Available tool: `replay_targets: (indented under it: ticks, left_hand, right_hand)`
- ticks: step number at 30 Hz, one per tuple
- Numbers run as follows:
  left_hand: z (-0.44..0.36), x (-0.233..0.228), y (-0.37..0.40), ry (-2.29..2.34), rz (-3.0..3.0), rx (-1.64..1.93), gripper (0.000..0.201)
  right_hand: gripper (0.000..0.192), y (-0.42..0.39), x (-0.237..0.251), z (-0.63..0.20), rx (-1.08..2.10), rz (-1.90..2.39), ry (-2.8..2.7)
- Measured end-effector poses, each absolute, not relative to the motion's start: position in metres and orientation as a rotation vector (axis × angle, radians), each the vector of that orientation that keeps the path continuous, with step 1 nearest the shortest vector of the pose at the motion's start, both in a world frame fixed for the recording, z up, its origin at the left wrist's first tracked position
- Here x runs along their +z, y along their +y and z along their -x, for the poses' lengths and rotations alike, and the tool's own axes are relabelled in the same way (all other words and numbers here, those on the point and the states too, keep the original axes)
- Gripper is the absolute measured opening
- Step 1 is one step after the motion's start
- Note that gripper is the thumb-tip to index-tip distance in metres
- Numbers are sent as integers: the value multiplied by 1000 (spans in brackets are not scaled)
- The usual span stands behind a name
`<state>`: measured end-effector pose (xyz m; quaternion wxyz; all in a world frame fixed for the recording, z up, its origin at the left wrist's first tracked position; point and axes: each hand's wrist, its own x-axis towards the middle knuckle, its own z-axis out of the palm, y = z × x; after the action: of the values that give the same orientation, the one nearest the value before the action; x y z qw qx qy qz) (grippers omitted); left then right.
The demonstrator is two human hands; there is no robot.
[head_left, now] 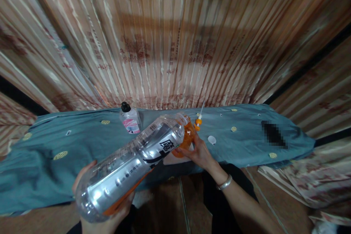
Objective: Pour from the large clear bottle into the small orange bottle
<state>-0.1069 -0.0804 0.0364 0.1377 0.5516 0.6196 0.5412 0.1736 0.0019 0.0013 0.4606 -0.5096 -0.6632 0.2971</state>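
My left hand [109,208] grips the base of a large clear plastic bottle [131,164] with a black-and-white label. The bottle is tipped nearly flat, its open neck pointing at a small orange bottle [188,135]. My right hand [199,153], a silver bangle on its wrist, holds that orange bottle upright over the blue cloth. An orange pump head with a thin white tube [199,119] stands just behind the orange bottle. A white cap [211,139] lies on the cloth to the right of my right hand.
A blue cloth with yellow motifs [55,153] covers the long surface in front of me. A small clear bottle with a black cap and pink label [129,119] stands at the back. Striped curtains [170,44] hang behind.
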Motion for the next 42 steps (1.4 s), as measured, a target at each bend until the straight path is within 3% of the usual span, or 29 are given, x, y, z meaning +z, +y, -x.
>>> replay_targets:
  ticks: [18,29,42]
  left_hand:
    - [110,24,-74,1787,-1578,1741,93]
    - [111,25,-74,1783,-1673,1708,92]
    - [101,34,-76,1712,-1734,1717,87]
  right_hand:
    - [87,1,3,-173,698,1264,-1670]
    - [72,2,-1,-177,679,1206,-1674]
    - [76,5,-4,-183,724,1280,-1664]
